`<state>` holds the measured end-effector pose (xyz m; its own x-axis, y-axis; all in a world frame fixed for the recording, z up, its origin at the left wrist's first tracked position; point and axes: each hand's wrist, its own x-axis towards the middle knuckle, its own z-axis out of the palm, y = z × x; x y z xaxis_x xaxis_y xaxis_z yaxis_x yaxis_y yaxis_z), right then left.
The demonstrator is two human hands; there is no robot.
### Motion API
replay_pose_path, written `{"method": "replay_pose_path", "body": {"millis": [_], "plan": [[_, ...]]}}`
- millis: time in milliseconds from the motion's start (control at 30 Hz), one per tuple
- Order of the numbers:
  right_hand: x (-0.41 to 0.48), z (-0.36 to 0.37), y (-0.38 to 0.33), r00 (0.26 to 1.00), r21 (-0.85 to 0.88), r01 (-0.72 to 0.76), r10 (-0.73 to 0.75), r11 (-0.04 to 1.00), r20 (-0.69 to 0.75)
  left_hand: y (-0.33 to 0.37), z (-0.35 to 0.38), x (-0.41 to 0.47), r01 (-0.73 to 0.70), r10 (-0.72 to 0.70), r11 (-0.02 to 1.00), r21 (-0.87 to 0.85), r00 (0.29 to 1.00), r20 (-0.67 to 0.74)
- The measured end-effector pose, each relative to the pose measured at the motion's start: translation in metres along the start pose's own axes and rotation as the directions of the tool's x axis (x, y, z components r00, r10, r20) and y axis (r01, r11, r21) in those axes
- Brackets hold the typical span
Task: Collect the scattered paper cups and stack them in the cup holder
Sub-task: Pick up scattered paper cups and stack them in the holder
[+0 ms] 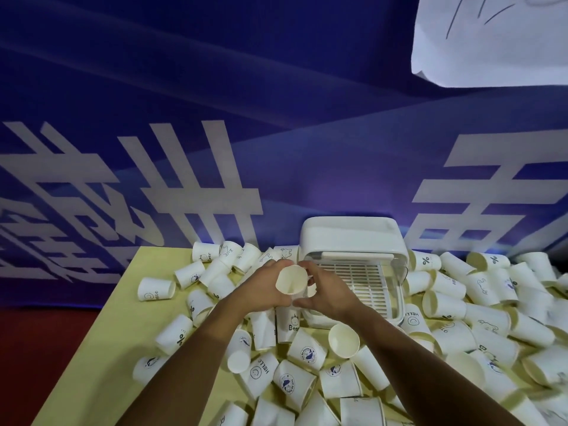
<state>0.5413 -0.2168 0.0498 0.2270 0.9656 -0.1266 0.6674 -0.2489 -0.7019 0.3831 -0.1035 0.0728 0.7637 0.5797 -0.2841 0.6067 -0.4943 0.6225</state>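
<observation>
Head camera sees the left hand [264,292] and right hand [327,298] both holding one paper cup [292,281]. It is just beside the white cup holder [350,238], above other cups [307,352].

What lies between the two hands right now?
One paper cup, its open mouth facing the camera, gripped by the left hand and the right hand; seen in the head view.

Bare forearms [203,345], left grip [264,287], right grip [329,293].
</observation>
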Motion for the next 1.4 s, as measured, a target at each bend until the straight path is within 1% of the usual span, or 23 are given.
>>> {"method": "replay_pose_path", "body": {"millis": [100, 167, 267, 367, 500, 633, 733, 867, 933, 1000, 1100, 1267, 1400], "plan": [[-0.005, -0.001, 0.002, 0.999, 0.016, -0.005, 0.006, 1.000, -0.044, 0.006, -0.001, -0.001, -0.046, 0.048, 0.998, -0.052, 0.999, 0.026], [-0.010, -0.005, 0.006, 0.994, 0.019, -0.020, 0.022, 1.000, -0.107, 0.009, -0.002, -0.001, -0.047, 0.048, 0.997, -0.056, 0.998, 0.030], [-0.016, -0.013, 0.017, 0.977, 0.050, -0.068, 0.077, 0.996, -0.200, 0.000, -0.001, 0.000, -0.037, 0.037, 0.999, 0.015, 0.999, 0.009], [-0.019, -0.018, 0.025, 0.968, 0.009, -0.143, 0.142, 0.990, -0.207, -0.008, -0.001, -0.003, -0.006, 0.004, 0.998, 0.068, 1.000, 0.019], [-0.018, -0.016, 0.028, 0.964, -0.086, -0.196, 0.175, 0.977, -0.201, -0.018, -0.002, -0.005, 0.036, -0.040, 0.991, 0.126, 0.999, 0.028], [-0.014, -0.008, 0.029, 0.972, -0.203, -0.185, 0.149, 0.962, -0.182, -0.028, -0.003, -0.009, 0.079, -0.083, 0.988, 0.133, 0.996, 0.024], [-0.013, -0.003, 0.031, 0.974, -0.341, -0.202, 0.152, 0.918, -0.167, -0.034, -0.005, -0.014, 0.095, -0.097, 0.986, 0.140, 0.995, 0.004], [-0.012, 0.003, 0.019, 0.979, -0.512, -0.147, 0.051, 0.846, -0.197, -0.047, -0.008, -0.024, 0.144, -0.143, 0.982, 0.122, 0.990, -0.019], [-0.008, 0.009, 0.010, 0.989, -0.542, -0.090, 0.011, 0.835, -0.148, -0.056, -0.010, -0.032, 0.172, -0.170, 0.978, 0.119, 0.985, -0.027], [-0.002, 0.019, -0.002, 0.999, -0.523, -0.019, -0.003, 0.852, -0.042, -0.066, -0.013, -0.044, 0.200, -0.198, 0.973, 0.116, 0.980, -0.031], [0.007, 0.043, -0.024, 0.994, -0.475, 0.068, -0.018, 0.877, 0.108, -0.087, -0.017, -0.063, 0.255, -0.250, 0.961, 0.110, 0.966, -0.061], [0.022, 0.085, -0.063, 0.949, -0.468, 0.185, -0.033, 0.864, 0.314, -0.130, -0.023, -0.103, 0.377, -0.372, 0.924, 0.063, 0.925, -0.083], [0.033, 0.119, -0.086, 0.909, -0.485, 0.278, -0.065, 0.829, 0.411, -0.165, -0.024, -0.140, 0.485, -0.482, 0.874, -0.017, 0.864, -0.141]]}}
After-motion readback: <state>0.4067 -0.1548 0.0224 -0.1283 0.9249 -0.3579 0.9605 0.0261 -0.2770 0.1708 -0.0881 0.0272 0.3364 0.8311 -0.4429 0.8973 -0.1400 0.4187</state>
